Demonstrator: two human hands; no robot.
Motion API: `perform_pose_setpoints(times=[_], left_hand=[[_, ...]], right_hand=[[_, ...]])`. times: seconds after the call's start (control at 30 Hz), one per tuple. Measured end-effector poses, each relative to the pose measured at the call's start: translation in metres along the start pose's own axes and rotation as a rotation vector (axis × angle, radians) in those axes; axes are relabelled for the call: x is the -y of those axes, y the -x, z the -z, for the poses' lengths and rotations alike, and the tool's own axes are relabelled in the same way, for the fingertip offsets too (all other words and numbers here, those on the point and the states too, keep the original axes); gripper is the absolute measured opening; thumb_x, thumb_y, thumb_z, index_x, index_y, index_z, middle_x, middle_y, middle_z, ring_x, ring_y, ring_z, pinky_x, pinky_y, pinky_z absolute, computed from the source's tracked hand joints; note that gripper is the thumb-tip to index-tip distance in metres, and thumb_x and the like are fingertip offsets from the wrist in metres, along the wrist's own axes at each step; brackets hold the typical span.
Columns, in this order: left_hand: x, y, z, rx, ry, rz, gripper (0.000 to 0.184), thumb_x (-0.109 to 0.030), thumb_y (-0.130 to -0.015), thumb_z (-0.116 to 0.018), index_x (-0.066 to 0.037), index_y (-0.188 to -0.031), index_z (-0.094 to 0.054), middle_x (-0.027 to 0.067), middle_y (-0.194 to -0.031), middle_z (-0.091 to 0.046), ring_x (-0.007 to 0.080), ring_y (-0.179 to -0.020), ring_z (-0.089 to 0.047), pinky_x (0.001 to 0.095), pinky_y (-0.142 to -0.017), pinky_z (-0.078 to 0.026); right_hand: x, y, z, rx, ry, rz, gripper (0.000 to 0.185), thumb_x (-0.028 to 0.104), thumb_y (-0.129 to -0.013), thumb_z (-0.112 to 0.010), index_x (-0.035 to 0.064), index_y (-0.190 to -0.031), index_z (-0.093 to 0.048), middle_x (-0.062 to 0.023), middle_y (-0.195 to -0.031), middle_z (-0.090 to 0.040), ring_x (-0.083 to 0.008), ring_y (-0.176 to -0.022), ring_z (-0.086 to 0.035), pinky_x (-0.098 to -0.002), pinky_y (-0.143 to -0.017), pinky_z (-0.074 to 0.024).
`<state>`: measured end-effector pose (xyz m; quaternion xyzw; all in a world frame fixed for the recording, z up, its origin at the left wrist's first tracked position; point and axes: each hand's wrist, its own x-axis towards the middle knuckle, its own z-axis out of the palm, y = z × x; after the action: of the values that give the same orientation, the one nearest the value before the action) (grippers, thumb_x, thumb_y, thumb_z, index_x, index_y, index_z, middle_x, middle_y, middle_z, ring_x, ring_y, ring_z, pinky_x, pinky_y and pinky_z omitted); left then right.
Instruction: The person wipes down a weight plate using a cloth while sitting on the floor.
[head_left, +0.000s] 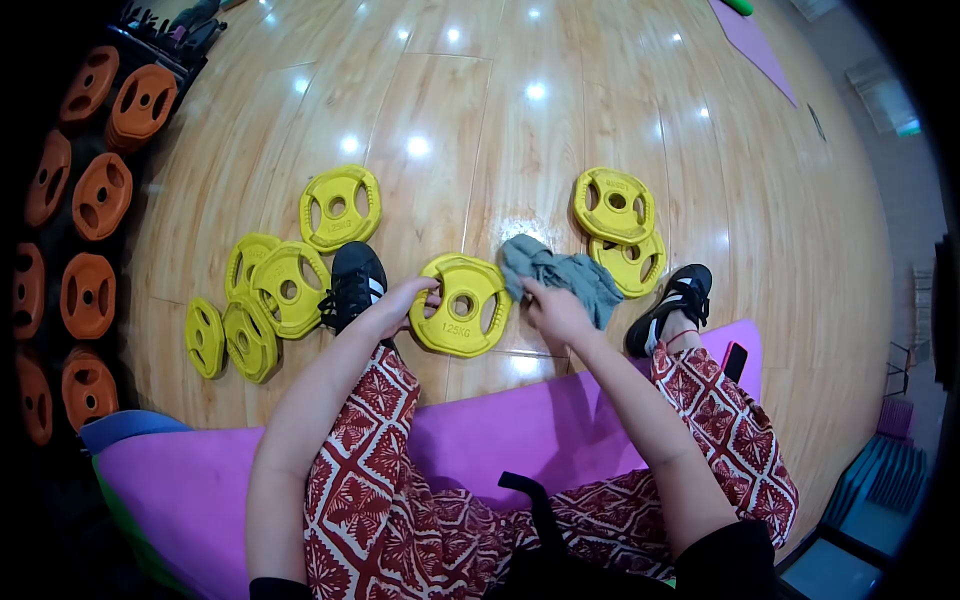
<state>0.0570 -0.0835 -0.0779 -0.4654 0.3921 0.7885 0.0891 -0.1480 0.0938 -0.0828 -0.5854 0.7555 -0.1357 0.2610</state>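
Note:
A yellow 1.25 kg weight plate (462,335) is between my feet, its printed face toward me. My left hand (405,303) grips it through the slot on its left side. In my right hand (556,312) is a grey-green cloth (565,272), bunched up, with one edge against the plate's right rim. The cloth's loose part spreads to the right, near two overlapping yellow plates (613,205). On the left, beside my black shoe (357,280), several more yellow plates (289,289) lie on the floor, some overlapping.
I sit on a purple mat (520,425) on a shiny wooden floor (440,100). A rack of orange weight plates (102,196) stands at the far left. A phone (735,360) rests on the mat by my right leg. Blue stacked items (885,475) are at the right edge.

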Motion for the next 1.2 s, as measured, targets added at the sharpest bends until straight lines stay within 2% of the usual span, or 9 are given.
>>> perform_pose_setpoints(times=[0.1,0.33,0.57,0.73,0.8,0.97,1.03,1.13,1.2], left_hand=[[-0.001,0.003,-0.001,-0.014,0.000,-0.003,0.020,-0.028,-0.082,-0.047,-0.010,-0.091,-0.051,-0.0008,-0.074,-0.054,0.0099,-0.061,-0.050,0.0244,-0.056,-0.042],[0.000,0.001,0.001,-0.004,0.004,0.000,0.021,-0.028,-0.082,-0.048,-0.010,-0.092,-0.052,-0.0011,-0.076,-0.054,0.0096,-0.063,-0.051,0.0238,-0.058,-0.043],[0.003,-0.005,0.003,0.038,0.015,-0.007,0.022,-0.028,-0.083,-0.045,-0.009,-0.094,-0.051,0.0001,-0.077,-0.052,0.0080,-0.057,-0.048,0.0219,-0.051,-0.043],[0.005,-0.012,0.007,0.112,0.057,-0.024,0.022,-0.027,-0.083,-0.045,-0.009,-0.095,-0.051,-0.0005,-0.076,-0.053,0.0077,-0.057,-0.049,0.0223,-0.050,-0.043],[0.008,-0.012,0.012,0.152,0.087,-0.032,0.022,-0.026,-0.083,-0.045,-0.008,-0.095,-0.051,-0.0006,-0.076,-0.053,0.0076,-0.057,-0.049,0.0224,-0.049,-0.043],[0.003,0.001,0.001,-0.009,-0.051,-0.089,0.020,-0.020,-0.086,-0.044,-0.004,-0.095,-0.051,0.0023,-0.079,-0.055,0.0106,-0.063,-0.053,0.0250,-0.053,-0.046],[0.000,0.012,-0.008,-0.061,-0.011,-0.107,0.021,-0.016,-0.087,-0.042,-0.001,-0.100,-0.050,0.0073,-0.085,-0.056,0.0159,-0.069,-0.055,0.0283,-0.060,-0.049],[-0.002,0.022,-0.017,-0.152,0.033,-0.086,0.021,-0.015,-0.087,-0.042,-0.001,-0.101,-0.050,0.0086,-0.087,-0.056,0.0163,-0.069,-0.055,0.0281,-0.060,-0.049],[-0.004,0.025,-0.025,-0.220,0.028,-0.071,0.019,-0.014,-0.087,-0.043,-0.002,-0.100,-0.050,0.0081,-0.085,-0.056,0.0155,-0.068,-0.054,0.0273,-0.061,-0.048]], right_hand=[[-0.012,-0.008,0.008,-0.118,0.103,-0.193,0.033,0.019,-0.075,-0.051,0.0125,-0.106,-0.056,-0.0172,-0.073,-0.060,-0.0336,-0.066,-0.058,-0.0433,-0.063,-0.0464],[0.009,0.002,-0.004,-0.298,-0.031,-0.036,0.023,0.018,-0.075,-0.051,0.0105,-0.096,-0.060,-0.0137,-0.074,-0.060,-0.0301,-0.068,-0.058,-0.0390,-0.063,-0.0472],[0.013,0.002,-0.017,-0.363,0.062,-0.061,0.027,0.018,-0.076,-0.051,0.0118,-0.102,-0.054,-0.0109,-0.080,-0.057,-0.0294,-0.071,-0.058,-0.0392,-0.061,-0.0477],[0.017,-0.011,-0.003,-0.281,0.086,-0.132,0.019,0.018,-0.075,-0.050,0.0094,-0.092,-0.053,-0.0119,-0.080,-0.057,-0.0288,-0.071,-0.058,-0.0395,-0.061,-0.0477],[0.015,-0.024,0.014,-0.024,0.211,-0.169,0.017,0.018,-0.074,-0.050,0.0083,-0.088,-0.053,-0.0125,-0.079,-0.058,-0.0289,-0.071,-0.058,-0.0397,-0.061,-0.0477],[0.027,-0.031,0.083,0.115,0.278,0.245,0.022,0.019,-0.072,-0.053,0.0056,-0.089,-0.055,-0.0116,-0.090,-0.056,-0.0272,-0.085,-0.055,-0.0367,-0.068,-0.0477],[0.028,-0.034,0.097,0.155,0.285,0.380,0.024,0.021,-0.071,-0.054,0.0035,-0.089,-0.055,-0.0105,-0.096,-0.053,-0.0268,-0.097,-0.048,-0.0364,-0.080,-0.0431],[0.016,-0.042,0.100,0.006,0.248,0.708,0.024,0.022,-0.072,-0.054,0.0026,-0.086,-0.054,-0.0107,-0.098,-0.052,-0.0265,-0.102,-0.044,-0.0381,-0.087,-0.0372],[0.008,-0.044,0.088,-0.040,0.223,0.747,0.019,0.017,-0.071,-0.052,0.0028,-0.084,-0.051,-0.0106,-0.089,-0.052,-0.0247,-0.091,-0.049,-0.0370,-0.086,-0.0371]])
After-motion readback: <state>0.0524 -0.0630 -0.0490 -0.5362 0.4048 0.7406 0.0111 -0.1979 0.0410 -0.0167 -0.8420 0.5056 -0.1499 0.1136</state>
